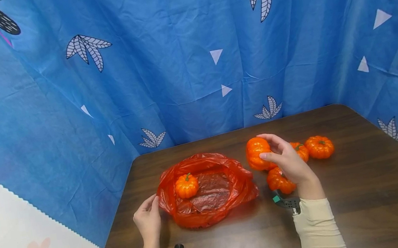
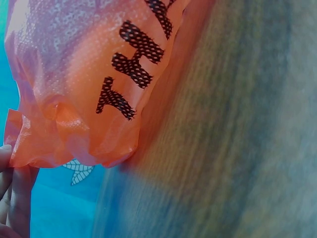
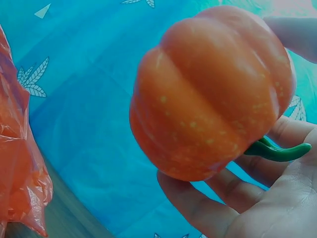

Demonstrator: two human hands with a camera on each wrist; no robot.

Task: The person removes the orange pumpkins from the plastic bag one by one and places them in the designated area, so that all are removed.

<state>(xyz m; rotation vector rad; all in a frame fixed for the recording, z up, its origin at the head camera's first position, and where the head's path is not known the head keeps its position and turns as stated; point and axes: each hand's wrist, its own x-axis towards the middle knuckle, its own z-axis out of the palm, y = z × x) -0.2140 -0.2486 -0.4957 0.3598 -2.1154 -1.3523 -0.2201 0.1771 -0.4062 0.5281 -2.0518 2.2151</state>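
An open red plastic bag (image 1: pixel 243 191) lies on the table with its mouth facing up. Inside it, toward the left, sits a small orange pumpkin (image 1: pixel 187 185) with a green stem. My left hand (image 1: pixel 148 221) pinches the left edge of the bag's rim between thumb and fingers. Dark printed letters (image 2: pixel 136 54) mark the bag's side in the left wrist view. To the right of the bag, my right hand (image 1: pixel 289 159) grips another orange pumpkin (image 1: pixel 257 152) above the table. Its curved green stem (image 3: pixel 277 150) points toward the palm in the right wrist view.
Several more pumpkins rest on the table (image 1: pixel 373 185) near my right hand, among them a front one (image 1: pixel 281 181) and a far right one (image 1: pixel 320 147). My right hand partly hides the group. A blue patterned curtain (image 1: pixel 191 66) hangs behind the table.
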